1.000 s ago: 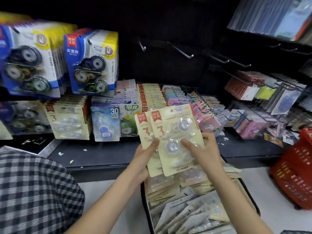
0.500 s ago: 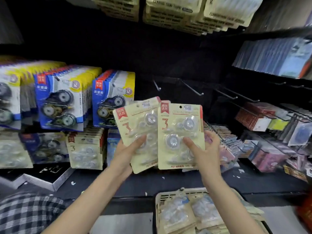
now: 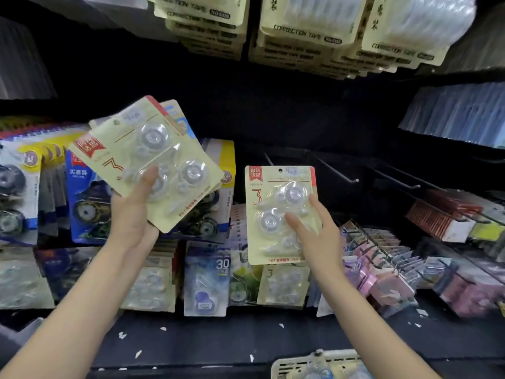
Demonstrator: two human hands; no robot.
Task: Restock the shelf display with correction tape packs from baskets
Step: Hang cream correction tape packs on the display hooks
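Observation:
My left hand (image 3: 134, 214) grips a small stack of cream correction tape packs (image 3: 147, 160), tilted, in front of the blue hanging packs. My right hand (image 3: 314, 231) holds a single cream pack (image 3: 276, 212) upright, thumb across its clear blister, a little below and left of a bare metal hook (image 3: 338, 168). Only the pale rim of the basket (image 3: 314, 362) shows at the bottom edge, with some packs inside.
Blue and yellow tape packs (image 3: 90, 203) hang at left. More cream packs (image 3: 297, 39) hang overhead. Smaller packs (image 3: 207, 283) stand on the lower row above a dark shelf ledge (image 3: 246, 340). Pink and red goods (image 3: 388, 272) fill hooks at right.
Both hands rose from the basket toward the shelf. The right hand took one pack off the stack and moved it right; the left hand's stack tilted left.

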